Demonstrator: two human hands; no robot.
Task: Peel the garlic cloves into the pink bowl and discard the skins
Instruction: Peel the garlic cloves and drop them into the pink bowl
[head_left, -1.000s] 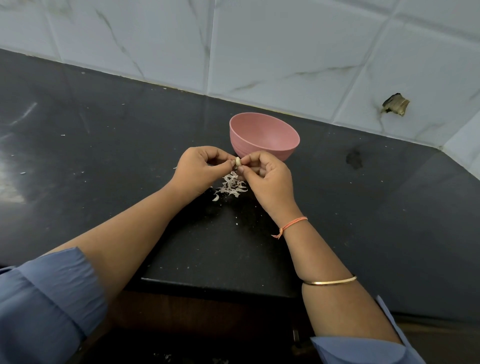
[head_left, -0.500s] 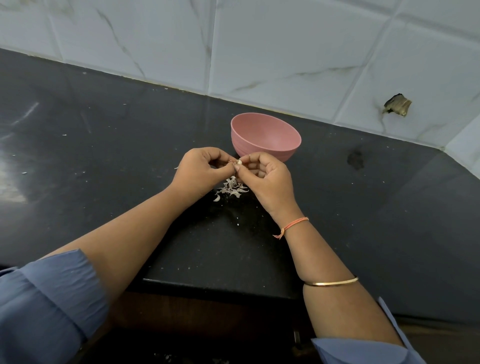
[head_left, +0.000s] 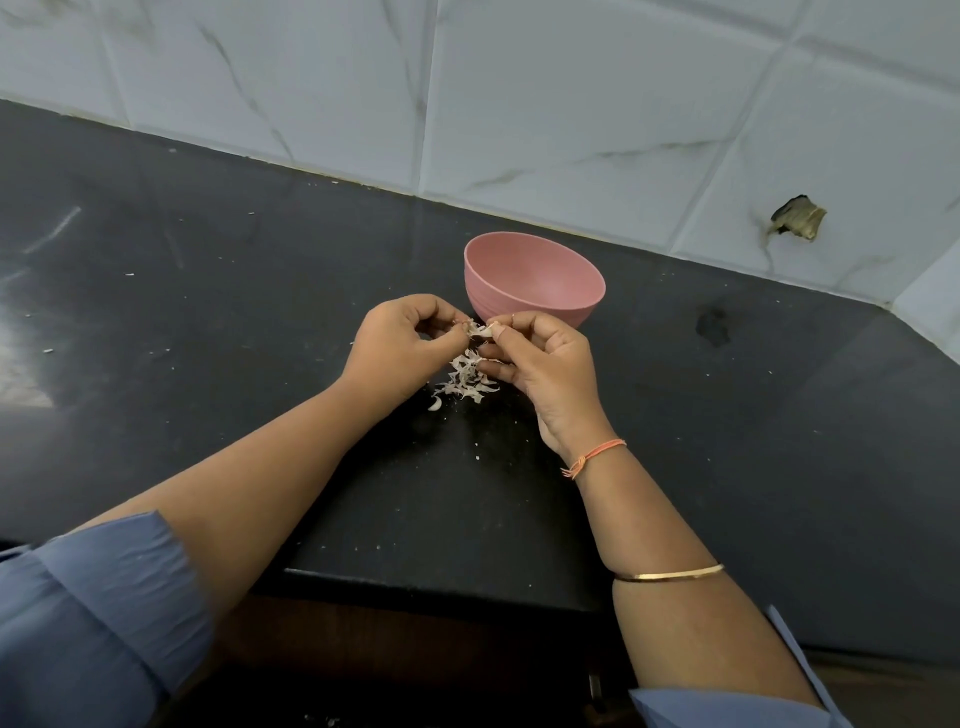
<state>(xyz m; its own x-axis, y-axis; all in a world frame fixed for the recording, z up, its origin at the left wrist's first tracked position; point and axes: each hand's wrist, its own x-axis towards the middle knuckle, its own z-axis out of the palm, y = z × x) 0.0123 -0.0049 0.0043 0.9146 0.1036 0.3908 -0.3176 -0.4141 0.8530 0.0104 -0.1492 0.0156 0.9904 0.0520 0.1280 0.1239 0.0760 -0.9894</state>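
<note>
A small garlic clove (head_left: 480, 330) with loose papery skin is pinched between the fingertips of my left hand (head_left: 400, 348) and my right hand (head_left: 545, 364), just above the black counter. The pink bowl (head_left: 535, 280) stands upright right behind my hands, touching neither; its visible inside looks bare. Under my fingers lies a little heap of garlic skins (head_left: 465, 382), with one curved whitish piece (head_left: 435, 402) at its near left edge.
The black stone counter (head_left: 208, 291) carries scattered white flecks and a dark smudge (head_left: 714, 327) to the bowl's right. A white tiled wall (head_left: 519, 104) runs behind, with a broken hole (head_left: 797, 218) at right. The counter's front edge (head_left: 441, 582) is near my forearms.
My hands have drawn slightly apart and the clove's skin now flares out between the fingertips. The bowl and the skin heap have not moved.
</note>
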